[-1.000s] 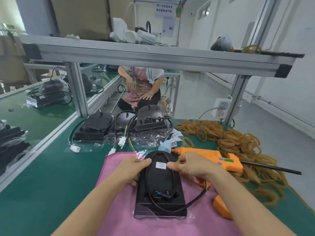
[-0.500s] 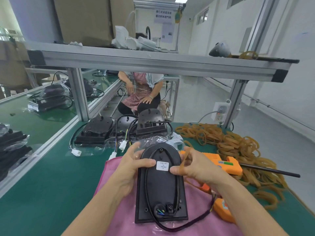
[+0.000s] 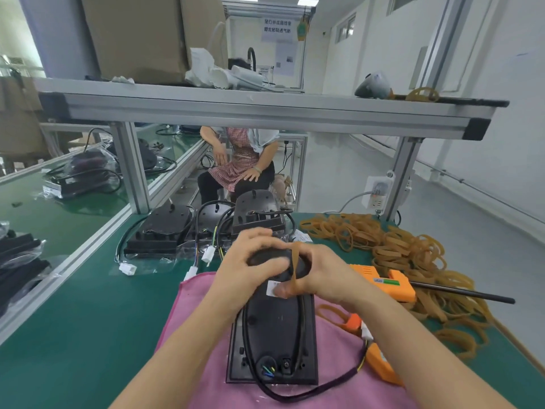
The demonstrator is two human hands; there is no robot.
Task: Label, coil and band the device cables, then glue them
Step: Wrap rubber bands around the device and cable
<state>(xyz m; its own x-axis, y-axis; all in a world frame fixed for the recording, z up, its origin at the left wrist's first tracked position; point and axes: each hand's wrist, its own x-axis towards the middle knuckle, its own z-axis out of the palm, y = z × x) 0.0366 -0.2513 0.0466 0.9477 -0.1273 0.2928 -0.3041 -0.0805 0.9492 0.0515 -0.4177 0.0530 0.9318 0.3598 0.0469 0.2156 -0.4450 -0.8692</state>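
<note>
So the black device [image 3: 277,329] is lying on the pink cloth [image 3: 203,343], tipped up a bit at the far end, with its cable [image 3: 300,320] looped round the back face. The right hand [image 3: 321,276] has a rubber band [image 3: 295,267] stretched over the rounded top, thumb pinning the lower end right by the white label [image 3: 272,287]. The left hand [image 3: 247,261] is curled over the top of the device, gripping it steady.

What I'd worry about: that band is pulled pretty thin, and if the thumb slips it snaps back and pops off the curved top. It could also drag across the label and peel or crease it, since the two are basically touching. And the loose tail of cable [image 3: 324,388] running off the front edge isn't under the band at all, so the coil might spring open.

Hard to see: the hands cover the whole top of the device, so I can't tell whether the band actually catches the cable there. The label's text is unreadable. The glue gun [image 3: 389,281] sits to the right beside the pile of spare bands [image 3: 407,249], its nozzle end hidden behind the right wrist, I think.
</note>
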